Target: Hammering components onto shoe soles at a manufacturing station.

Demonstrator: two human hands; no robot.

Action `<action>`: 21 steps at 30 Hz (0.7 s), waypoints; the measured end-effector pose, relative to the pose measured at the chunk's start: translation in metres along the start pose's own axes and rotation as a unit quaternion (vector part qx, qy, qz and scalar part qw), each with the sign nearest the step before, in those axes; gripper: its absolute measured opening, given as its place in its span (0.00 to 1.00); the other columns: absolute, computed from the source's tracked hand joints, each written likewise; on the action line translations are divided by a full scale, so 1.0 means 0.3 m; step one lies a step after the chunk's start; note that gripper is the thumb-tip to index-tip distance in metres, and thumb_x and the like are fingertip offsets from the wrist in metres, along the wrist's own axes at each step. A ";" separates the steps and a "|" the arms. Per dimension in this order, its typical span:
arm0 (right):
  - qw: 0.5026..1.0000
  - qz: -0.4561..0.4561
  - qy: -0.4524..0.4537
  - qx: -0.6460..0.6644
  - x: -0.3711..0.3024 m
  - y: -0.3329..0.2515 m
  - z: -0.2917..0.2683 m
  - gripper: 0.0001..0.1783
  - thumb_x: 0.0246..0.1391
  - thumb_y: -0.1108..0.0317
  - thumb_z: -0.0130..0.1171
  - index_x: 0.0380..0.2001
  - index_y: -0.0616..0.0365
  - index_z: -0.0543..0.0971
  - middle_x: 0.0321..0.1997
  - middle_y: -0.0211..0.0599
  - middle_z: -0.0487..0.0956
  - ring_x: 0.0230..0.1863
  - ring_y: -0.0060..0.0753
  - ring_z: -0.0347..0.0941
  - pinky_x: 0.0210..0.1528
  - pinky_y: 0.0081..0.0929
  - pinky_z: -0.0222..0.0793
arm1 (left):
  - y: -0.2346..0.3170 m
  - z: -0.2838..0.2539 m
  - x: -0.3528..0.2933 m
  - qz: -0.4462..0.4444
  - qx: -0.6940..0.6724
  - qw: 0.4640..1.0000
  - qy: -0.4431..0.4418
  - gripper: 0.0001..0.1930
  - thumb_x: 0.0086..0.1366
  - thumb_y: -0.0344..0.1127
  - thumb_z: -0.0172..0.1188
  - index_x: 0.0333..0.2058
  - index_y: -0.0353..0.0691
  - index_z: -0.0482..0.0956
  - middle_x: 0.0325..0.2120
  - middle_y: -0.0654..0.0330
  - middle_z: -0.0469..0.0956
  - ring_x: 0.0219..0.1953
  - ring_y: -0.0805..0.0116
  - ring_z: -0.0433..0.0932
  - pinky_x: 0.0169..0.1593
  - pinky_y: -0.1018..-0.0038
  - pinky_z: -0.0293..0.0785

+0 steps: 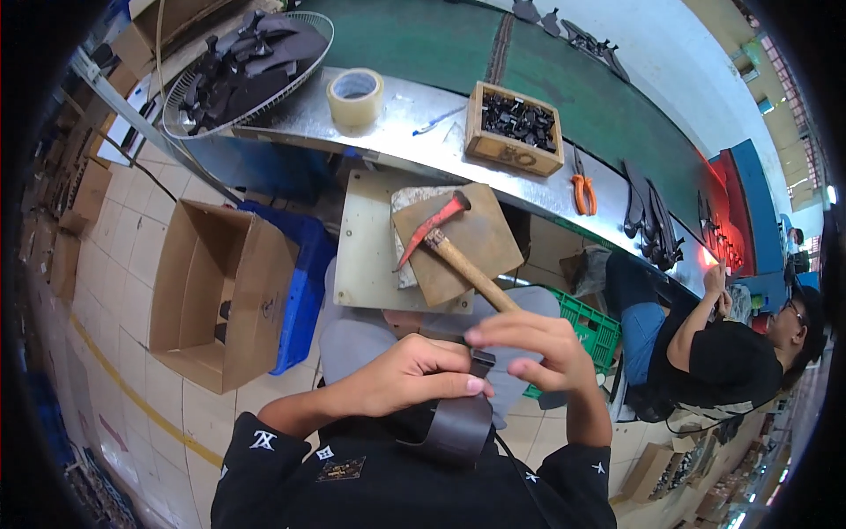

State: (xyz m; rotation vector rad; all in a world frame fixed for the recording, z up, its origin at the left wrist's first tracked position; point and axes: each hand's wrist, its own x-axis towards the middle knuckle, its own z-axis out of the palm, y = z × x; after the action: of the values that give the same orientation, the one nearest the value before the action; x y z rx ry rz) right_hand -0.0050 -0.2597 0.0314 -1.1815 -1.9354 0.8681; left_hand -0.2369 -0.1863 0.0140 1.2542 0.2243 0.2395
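Close to my body, my left hand [414,377] grips a dark brown, leather-like strap piece [460,430] between thumb and fingers. The strap's wide end curves down against my shirt, while a small black clip or buckle [482,360] sits at its narrow upper end. My right hand [548,348] is beside that end, its fingers stretched out and the thumb apart; whether a fingertip touches the clip I cannot tell. Beyond my hands, a hammer [463,264] with a red head and wooden handle rests on a square brown board [498,229], its handle end near my right fingers.
A pale work stand [361,264] carries the board. Along the metal bench edge are a tape roll [355,110], a pen [436,122], a wooden box [514,160] of black parts and orange-handled pliers [583,192]. An open cardboard box [247,309] stands left; a co-worker [731,361] sits right.
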 end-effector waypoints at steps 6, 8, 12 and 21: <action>0.971 -0.124 -0.138 0.153 0.013 -0.039 0.004 0.16 0.57 0.64 0.62 0.38 0.70 0.78 0.36 0.49 0.79 0.33 0.46 0.77 0.36 0.37 0.74 | 0.003 0.010 0.000 -0.014 -0.032 0.987 -0.157 0.15 0.70 0.41 0.58 0.44 0.34 0.84 0.31 0.57 0.83 0.35 0.75 0.78 0.40 0.76 0.70; 0.962 -0.162 -0.137 0.173 0.012 -0.039 0.028 0.17 0.57 0.63 0.61 0.35 0.71 0.77 0.31 0.47 0.77 0.27 0.44 0.75 0.27 0.34 0.72 | -0.012 0.024 0.004 -0.018 -0.106 0.969 -0.221 0.15 0.70 0.41 0.58 0.45 0.35 0.84 0.31 0.57 0.83 0.35 0.77 0.77 0.40 0.77 0.70; 0.945 -0.211 -0.156 0.196 0.035 -0.079 0.060 0.19 0.59 0.61 0.59 0.29 0.72 0.76 0.22 0.43 0.73 0.16 0.38 0.69 0.15 0.27 0.62 | -0.013 0.031 -0.018 -0.006 -0.103 0.962 -0.251 0.16 0.70 0.43 0.58 0.43 0.36 0.84 0.26 0.60 0.82 0.28 0.80 0.74 0.33 0.78 0.68; 0.959 -0.172 -0.150 0.165 0.067 -0.056 0.038 0.16 0.53 0.63 0.68 0.32 0.68 0.78 0.25 0.41 0.75 0.23 0.41 0.74 0.21 0.31 0.67 | 0.021 -0.018 -0.045 0.024 0.015 0.981 -0.189 0.15 0.69 0.41 0.58 0.38 0.33 0.81 0.24 0.56 0.77 0.25 0.72 0.73 0.30 0.72 0.66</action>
State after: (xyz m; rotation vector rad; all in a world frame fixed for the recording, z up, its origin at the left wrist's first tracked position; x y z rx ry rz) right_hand -0.0289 -0.2494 0.0434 -0.5188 -2.0458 1.1712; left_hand -0.2517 -0.1835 0.0191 1.3099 -0.1309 0.0354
